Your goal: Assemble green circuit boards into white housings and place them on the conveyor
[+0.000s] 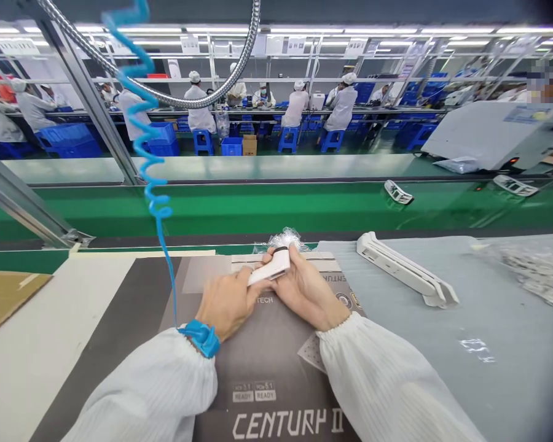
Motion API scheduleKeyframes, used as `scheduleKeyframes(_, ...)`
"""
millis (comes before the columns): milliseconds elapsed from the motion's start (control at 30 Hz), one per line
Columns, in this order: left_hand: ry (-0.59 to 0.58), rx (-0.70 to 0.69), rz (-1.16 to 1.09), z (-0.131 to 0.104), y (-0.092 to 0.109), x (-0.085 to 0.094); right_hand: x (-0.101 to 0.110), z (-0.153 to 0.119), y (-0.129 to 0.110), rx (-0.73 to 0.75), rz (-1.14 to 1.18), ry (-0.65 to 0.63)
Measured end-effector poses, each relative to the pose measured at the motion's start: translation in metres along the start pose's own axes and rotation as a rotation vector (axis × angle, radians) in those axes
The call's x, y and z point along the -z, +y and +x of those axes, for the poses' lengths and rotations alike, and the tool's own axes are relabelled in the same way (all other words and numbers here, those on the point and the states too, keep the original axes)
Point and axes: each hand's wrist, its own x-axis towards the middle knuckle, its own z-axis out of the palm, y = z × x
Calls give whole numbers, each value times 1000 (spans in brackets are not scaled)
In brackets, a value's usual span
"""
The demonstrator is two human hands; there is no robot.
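Note:
Both hands meet over the middle of the bench, around a small white plastic part (pixel 273 267) with a dark rounded end. My left hand (pixel 223 302) pinches its lower left end, fingers slightly blurred. The fingers of my right hand (pixel 306 290) wrap its upper, dark end from the right. A blue wrist strap (pixel 203 337) circles my left wrist. Beneath the hands lies a dark printed cardboard sheet (pixel 267 350) marked CENTURY II. Just beyond them is crumpled clear plastic (pixel 289 237). A longer white plastic part (pixel 400 270) rests to the right on a grey foam mat (pixel 419 368).
A coiled blue cord (pixel 150 153) hangs at left and runs down to the strap. Behind the bench runs a green conveyor belt (pixel 258 209) carrying two white-and-black parts (pixel 399 192). A clear bag of small pieces (pixel 534 273) lies far right. Co-workers sit in the background.

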Motion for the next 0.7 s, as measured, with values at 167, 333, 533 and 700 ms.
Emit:
scheduleKeyframes(167, 324, -115, -197, -4, -1, -4, -14, -4, 19, 23, 26, -100)
scheduleKeyframes(333, 450, -180, -120, -2, 13, -10, -19, -2, 31, 43, 106, -10)
scheduleKeyframes(533, 241, -229, -185, 3, -8, -9, -4, 2, 8, -36, 199, 24)
scheduleKeyframes(700, 98, -144, -206, 2, -16, -4, 5, 6, -2, 18, 266, 152)
